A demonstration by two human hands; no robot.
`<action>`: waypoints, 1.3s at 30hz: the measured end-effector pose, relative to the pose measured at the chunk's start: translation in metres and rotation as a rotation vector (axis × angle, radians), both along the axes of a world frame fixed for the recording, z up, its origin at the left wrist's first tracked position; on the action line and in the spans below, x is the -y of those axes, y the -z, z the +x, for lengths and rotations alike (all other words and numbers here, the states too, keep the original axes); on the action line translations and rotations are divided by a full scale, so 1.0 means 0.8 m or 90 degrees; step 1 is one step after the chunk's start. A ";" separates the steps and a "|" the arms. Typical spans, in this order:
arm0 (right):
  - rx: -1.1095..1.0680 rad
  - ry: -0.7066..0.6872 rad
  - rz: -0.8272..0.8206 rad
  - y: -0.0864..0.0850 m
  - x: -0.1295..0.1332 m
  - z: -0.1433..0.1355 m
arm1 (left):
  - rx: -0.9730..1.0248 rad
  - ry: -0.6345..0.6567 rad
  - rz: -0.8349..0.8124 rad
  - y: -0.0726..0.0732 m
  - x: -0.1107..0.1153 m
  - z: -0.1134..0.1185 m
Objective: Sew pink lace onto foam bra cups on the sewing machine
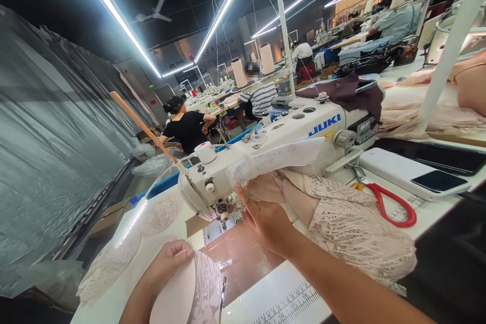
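Observation:
My left hand point(170, 263) is at the front of the sewing table, its thumb and fingers closed on the upper edge of a pale pink bra cup point(176, 291). Lace covers the cup's right part, and a dark line runs along its lower right edge. My right hand point(268, 223) reaches up to the head of the white sewing machine point(292, 129), index finger stretched out close to the lower edge of a handwritten paper strip point(266, 159). Whether the fingertip touches the machine cannot be made out. Behind this hand lies a heap of pink lace pieces point(341, 217).
More lace cups point(110, 266) lie along the table's left edge. Red-handled scissors point(398, 212), a white power bank point(410, 169) and a black phone point(436, 154) rest at the right. A thread stand pole point(283, 25) rises behind the machine. Co-workers point(186, 129) sit beyond.

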State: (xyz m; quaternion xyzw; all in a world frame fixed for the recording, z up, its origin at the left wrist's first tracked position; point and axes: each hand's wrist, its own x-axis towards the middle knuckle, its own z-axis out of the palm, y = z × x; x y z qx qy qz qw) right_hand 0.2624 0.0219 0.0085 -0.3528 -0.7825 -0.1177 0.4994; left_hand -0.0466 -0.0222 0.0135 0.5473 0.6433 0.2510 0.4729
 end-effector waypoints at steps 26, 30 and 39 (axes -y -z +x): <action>0.011 -0.072 -0.088 0.007 -0.001 0.000 | -0.006 0.015 -0.002 -0.001 0.000 0.001; 0.021 -0.039 -0.071 0.007 -0.001 0.000 | -0.011 0.008 -0.009 -0.002 0.001 0.002; 0.033 -0.013 -0.071 0.008 -0.002 -0.002 | -0.008 0.014 -0.008 0.004 -0.001 -0.005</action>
